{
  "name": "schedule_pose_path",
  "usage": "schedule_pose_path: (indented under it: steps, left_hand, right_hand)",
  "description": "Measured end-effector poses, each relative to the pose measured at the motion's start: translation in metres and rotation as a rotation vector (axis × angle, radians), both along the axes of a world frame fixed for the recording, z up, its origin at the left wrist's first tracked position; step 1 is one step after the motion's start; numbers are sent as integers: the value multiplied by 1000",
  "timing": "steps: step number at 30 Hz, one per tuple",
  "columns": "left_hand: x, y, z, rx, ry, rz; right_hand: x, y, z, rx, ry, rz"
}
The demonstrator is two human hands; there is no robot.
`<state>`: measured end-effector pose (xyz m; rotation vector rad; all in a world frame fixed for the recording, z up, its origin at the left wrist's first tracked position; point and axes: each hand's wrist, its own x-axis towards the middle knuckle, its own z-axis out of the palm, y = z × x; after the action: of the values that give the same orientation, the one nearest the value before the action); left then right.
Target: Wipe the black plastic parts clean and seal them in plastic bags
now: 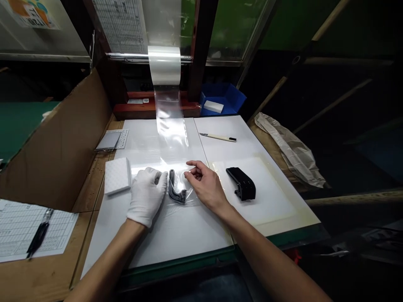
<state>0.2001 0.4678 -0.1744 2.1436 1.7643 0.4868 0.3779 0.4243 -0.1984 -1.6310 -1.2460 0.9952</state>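
Lying between your hands at mid-worktop (201,235): the dark hooked part (172,189), long leg pointing far, short end turned right. Clear film (168,105) spreads about it; can't tell whether the part sits inside or beneath. Your gloved left hand (146,193) is narrow, fingertips seemingly pinching the film's left edge; your bare right hand (206,184) is narrow too, thumb and finger seemingly on the right edge.

Possible trouble: film runs unbroken to the roll (164,65) at the far side, so a hard pull could crease it or spin off slack. Uneven tension could tip the part. Bare fingertips could smudge it. The knife (217,137), far right, points its blade left toward the film; a sweep of your right hand could meet it.

Containers: blue bin (234,98), far right, one white block (213,106) visible inside. Cardboard wall (63,138) stands left; nothing seen held there.
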Motion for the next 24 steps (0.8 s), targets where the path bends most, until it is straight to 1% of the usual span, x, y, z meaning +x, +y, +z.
schedule_pose_path:
  steps: [2, 5, 8, 10, 12, 15, 17, 19, 20, 22, 24]
  left_hand:
    - [3, 9, -6, 30, 104, 9]
    - [5, 15, -9, 59, 233, 39]
    - [5, 15, -9, 91, 326, 49]
    - [4, 9, -7, 121, 358, 34]
    - [1, -3, -5, 143, 369, -38]
    - [-10, -25, -4, 149, 364, -234]
    - [-19, -40, -2, 161, 358, -315]
    - [-29, -52, 0, 188, 360, -321]
    - [-33, -59, 2, 207, 352, -296]
    - [-35, -73, 7, 264, 293, -207]
    - [-28, -91, 12, 313, 169, -90]
  right_hand:
    - [-3, 0, -5, 25, -94, -17]
    - [-7, 0, -11, 77, -230, -17]
    - [-10, -2, -13, 132, -333, -2]
    - [-10, -4, -14, 164, -388, 20]
    - [-7, -7, -15, 188, -435, 47]
    - [1, -16, -13, 205, -481, 73]
    - [5, -30, -9, 216, -481, 64]
    - [7, -51, -5, 231, -452, 28]
    - [8, -64, -2, 239, -428, 4]
    - [11, -93, 0, 261, -376, -46]
    - [15, -121, -3, 291, -275, -118]
